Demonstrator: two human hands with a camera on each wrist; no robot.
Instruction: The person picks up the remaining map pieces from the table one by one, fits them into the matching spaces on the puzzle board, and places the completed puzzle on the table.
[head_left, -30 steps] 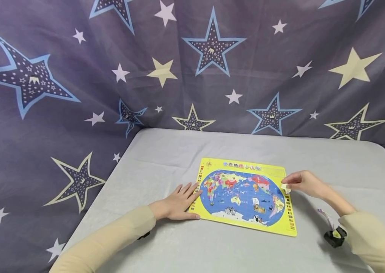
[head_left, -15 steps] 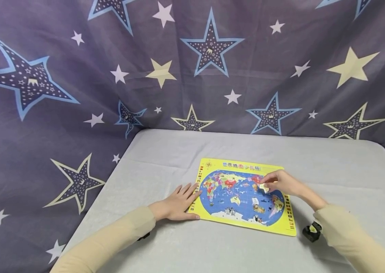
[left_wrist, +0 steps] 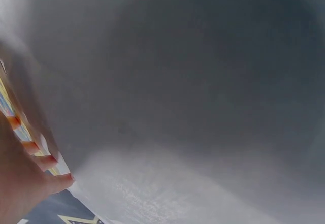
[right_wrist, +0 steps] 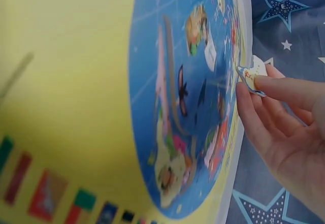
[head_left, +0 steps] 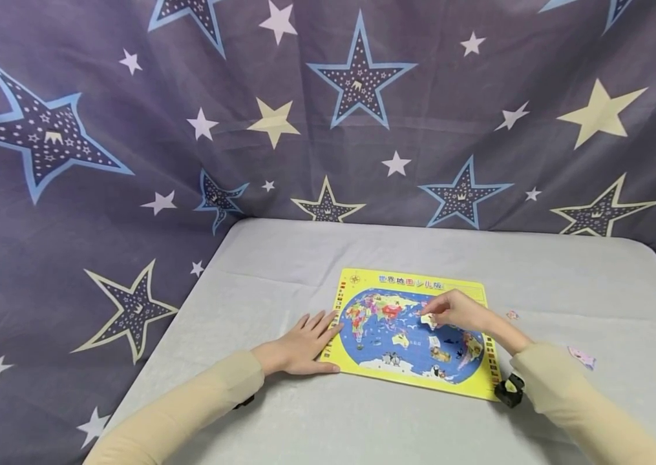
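A yellow-bordered world map puzzle board [head_left: 409, 381] with a blue oval sea lies on the table. My left hand [head_left: 300, 345] rests with spread fingers on its left edge; the left wrist view catches that hand [left_wrist: 25, 183] only at the lower left corner. Over the upper right part of the map, my right hand [head_left: 460, 311] pinches a small puzzle piece [head_left: 428, 320]. In the right wrist view, the piece [right_wrist: 251, 75] is pale with coloured print, held between thumb and fingers, tilted. Whether it touches the board I cannot tell.
To the right of the board lie a small pinkish piece [head_left: 512, 314] and a larger pink and lilac piece [head_left: 581, 357], near the right forearm. A grey cloth covers the table [head_left: 281, 271]. A star-patterned curtain [head_left: 351, 148] hangs behind and at the left.
The right hand has moved left with the puzzle piece, from the board's right edge to over the map. Loose pieces behind the right arm have come into view. My left hand stays put.
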